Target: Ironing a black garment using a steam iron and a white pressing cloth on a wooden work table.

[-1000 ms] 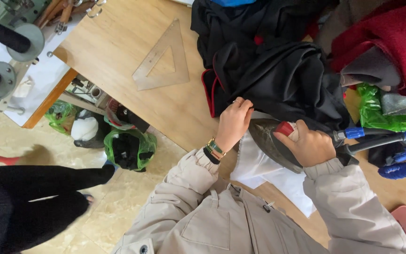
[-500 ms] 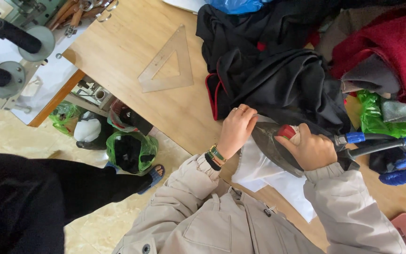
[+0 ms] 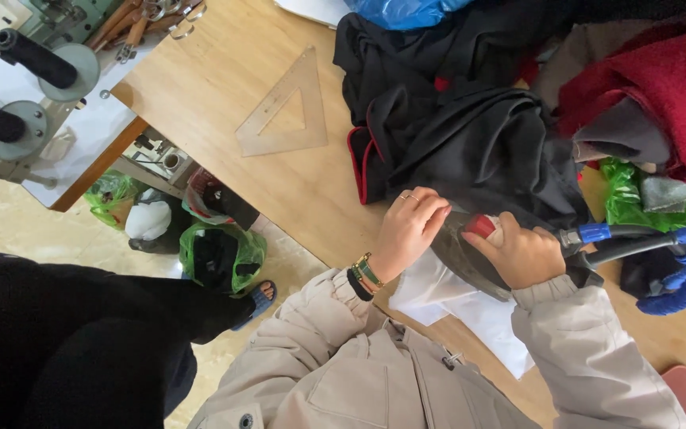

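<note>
Both hands are pressed close at the table's near edge. A steam iron (image 3: 478, 254) is gripped by the right hand (image 3: 522, 254), fingers wrapped fully round its handle, thumb by the red button – soleplate down on white fabric (image 3: 470, 306). Black cloth (image 3: 470, 143) is pinned flat by the left hand (image 3: 406, 230), fingers extended, nothing grasped – steadying the work.

A tailoring workshop: thread-spool stand (image 3: 29, 103), triangular ruler (image 3: 286, 107), heaped garments (image 3: 470, 135) on a wooden table (image 3: 224, 71).
</note>
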